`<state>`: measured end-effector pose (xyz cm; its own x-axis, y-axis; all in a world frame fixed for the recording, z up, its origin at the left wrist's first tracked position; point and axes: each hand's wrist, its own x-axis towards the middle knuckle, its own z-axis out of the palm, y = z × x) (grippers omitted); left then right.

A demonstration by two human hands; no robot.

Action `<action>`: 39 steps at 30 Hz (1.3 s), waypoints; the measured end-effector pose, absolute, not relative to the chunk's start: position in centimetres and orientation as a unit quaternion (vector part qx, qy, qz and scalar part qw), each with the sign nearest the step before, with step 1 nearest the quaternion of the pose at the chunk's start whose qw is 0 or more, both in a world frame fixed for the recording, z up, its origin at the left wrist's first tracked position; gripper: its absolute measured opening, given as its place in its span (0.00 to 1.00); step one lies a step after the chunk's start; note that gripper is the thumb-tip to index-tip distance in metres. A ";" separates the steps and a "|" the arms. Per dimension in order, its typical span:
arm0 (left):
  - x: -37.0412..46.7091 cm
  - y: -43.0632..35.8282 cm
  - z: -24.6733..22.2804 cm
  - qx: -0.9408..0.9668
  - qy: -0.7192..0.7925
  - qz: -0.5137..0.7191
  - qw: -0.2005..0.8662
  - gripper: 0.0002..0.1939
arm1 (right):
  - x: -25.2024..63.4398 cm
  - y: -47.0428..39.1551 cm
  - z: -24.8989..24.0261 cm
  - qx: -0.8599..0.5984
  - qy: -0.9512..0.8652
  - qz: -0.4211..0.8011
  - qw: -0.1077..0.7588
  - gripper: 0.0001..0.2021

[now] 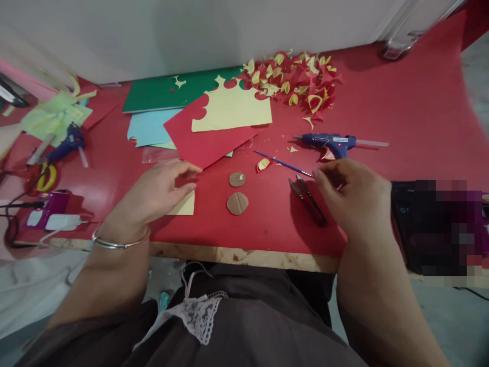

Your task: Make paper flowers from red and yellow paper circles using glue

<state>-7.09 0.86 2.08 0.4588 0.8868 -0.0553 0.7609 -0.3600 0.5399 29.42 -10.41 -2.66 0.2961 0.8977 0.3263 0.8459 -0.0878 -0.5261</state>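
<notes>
My left hand (162,189) is over the near left of the red tabletop, thumb and fingers apart with nothing between them. Below it a small pale yellow paper (185,204) is partly covered. The thumb and forefinger of my right hand (342,188) come together at the silvery end of a thin blue paintbrush (284,163); its tip is hidden at the fingers. Dark thread snips (310,204) lie just left of that hand. Two cardboard discs (237,203), one smaller, rest between my hands. Beyond them is a little red and yellow paper piece (263,164).
A blue glue gun (328,141) with a clear stick lies beyond my right hand. Cut red and yellow paper shapes (294,84) are heaped at the back, beside coloured sheets (233,109). Another glue gun (69,142), tape (46,178) and a purple power strip (49,209) are left.
</notes>
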 end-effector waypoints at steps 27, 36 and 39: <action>1.9 -3.0 -0.9 0.549 0.415 0.270 0.674 0.19 | 26.7 -15.8 -4.0 -0.732 -0.579 0.136 0.331 0.17; 2.4 -3.6 -0.9 0.606 0.406 0.289 0.620 0.26 | 24.8 -15.7 -2.4 -0.666 -0.566 0.281 0.397 0.11; 2.6 -3.6 -1.1 0.615 0.395 0.291 0.618 0.27 | 25.0 -15.6 -2.4 -0.658 -0.565 0.291 0.404 0.10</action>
<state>2.57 -3.61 -1.08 0.5188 0.8451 -0.1294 0.1256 0.0744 0.9893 25.01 -15.65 -2.43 0.1916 0.9787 0.0736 0.5077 -0.0347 -0.8608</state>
